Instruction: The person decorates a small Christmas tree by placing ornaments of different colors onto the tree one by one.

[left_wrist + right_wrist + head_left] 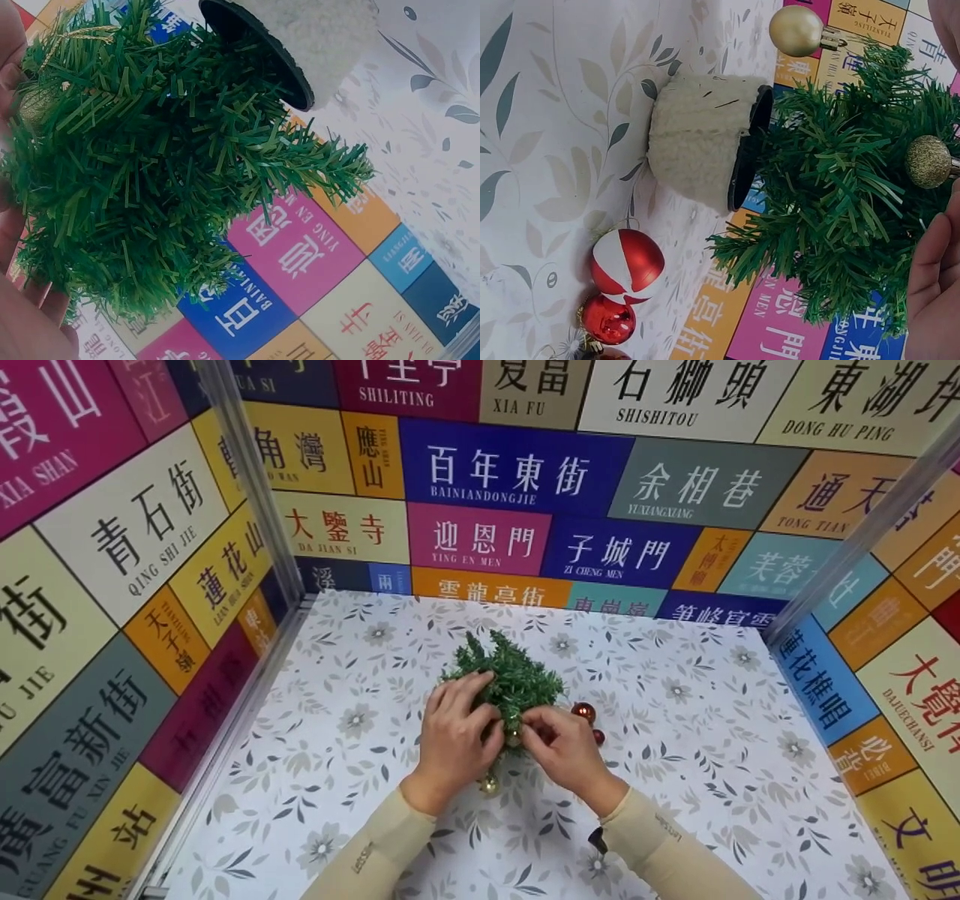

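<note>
A small artificial Christmas tree stands in a pot covered with whitish fleece. At its near side my left hand has thumb and index finger bent together against a branch, the other fingers lying along the greenery. My right hand faces it, thumb and index finger pinching right by a glittery gold Christmas ball. A looped gold cord lies on the branches near my left fingers. A smooth gold ball hangs lower on the tree. The exact grip points are partly hidden by my fingers.
Beside the tree on the right lie a red-and-white ball and a shiny red ball, with another dark red one partly cut off. The floral tabletop is bounded by walls of colourful place-name signs with metal corner posts.
</note>
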{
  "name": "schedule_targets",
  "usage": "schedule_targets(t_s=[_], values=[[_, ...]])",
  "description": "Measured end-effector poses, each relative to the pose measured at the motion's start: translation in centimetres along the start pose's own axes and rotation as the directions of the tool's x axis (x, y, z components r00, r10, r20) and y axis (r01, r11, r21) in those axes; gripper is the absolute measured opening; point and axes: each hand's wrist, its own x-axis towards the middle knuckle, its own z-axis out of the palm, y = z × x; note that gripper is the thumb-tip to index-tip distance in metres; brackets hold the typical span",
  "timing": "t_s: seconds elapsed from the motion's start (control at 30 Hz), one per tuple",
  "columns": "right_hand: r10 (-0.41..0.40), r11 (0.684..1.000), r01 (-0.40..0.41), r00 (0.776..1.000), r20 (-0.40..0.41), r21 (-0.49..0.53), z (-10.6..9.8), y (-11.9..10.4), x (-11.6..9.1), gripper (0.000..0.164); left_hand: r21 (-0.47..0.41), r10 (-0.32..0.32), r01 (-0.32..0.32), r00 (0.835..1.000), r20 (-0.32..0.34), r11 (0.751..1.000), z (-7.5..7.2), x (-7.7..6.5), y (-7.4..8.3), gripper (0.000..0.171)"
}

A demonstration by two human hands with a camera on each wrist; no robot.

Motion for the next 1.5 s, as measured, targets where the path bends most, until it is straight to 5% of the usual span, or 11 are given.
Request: schedule_targets(t_s=[0.2,0.43,0.6,0.8,1.0,1.23,1.5], values=[[-0.001,1.0,0.0,1.0,-0.023,-0.009,-0.1,0.2,-0.1,0.017,-0.048,0.007,-0.009,0.999,-0.039,0.999,0.0,-0.1,-0.2,0.011],[-0.024,0.999,0.025,0.999,-0.042,0.028,-0.6,0.4,-0.5,0.021,-0.054,0.006,-0.01,0.997,-0.082,0.999,-0.1,-0.3,-0.4,0.067],[-0.046,0.999,0.045,0.996,-0.074,-0.007,-1.8,1.2,-1.5,0.022,-0.03,-0.022,0.021,0.999,-0.03,0.999,-0.1,-0.3,-0.6,0.093],[0.043,0.994,-0.051,0.995,-0.089,-0.098,-3.9,3.9,-3.7,0.014,-0.01,-0.073,0.073,0.997,0.019,0.997,0.1,-0.4,-0.7,0.091],[0.185,0.956,-0.196,0.98,-0.068,-0.22,-5.5,7.0,-6.9,0.022,0.005,-0.09,0.09,0.996,0.018,0.996,0.3,-0.5,-0.6,0.089],[0.343,0.899,-0.331,0.939,-0.008,-0.287,-6.5,9.2,-9.2,0.023,0.013,-0.111,0.111,0.994,0.016,0.994,0.4,-0.6,-0.6,0.091],[0.463,0.822,-0.438,0.886,-0.022,-0.364,-7.6,12.4,-9.5,0.021,0.017,-0.112,0.112,0.994,0.01,0.994,0.5,-0.5,-0.7,0.092]])
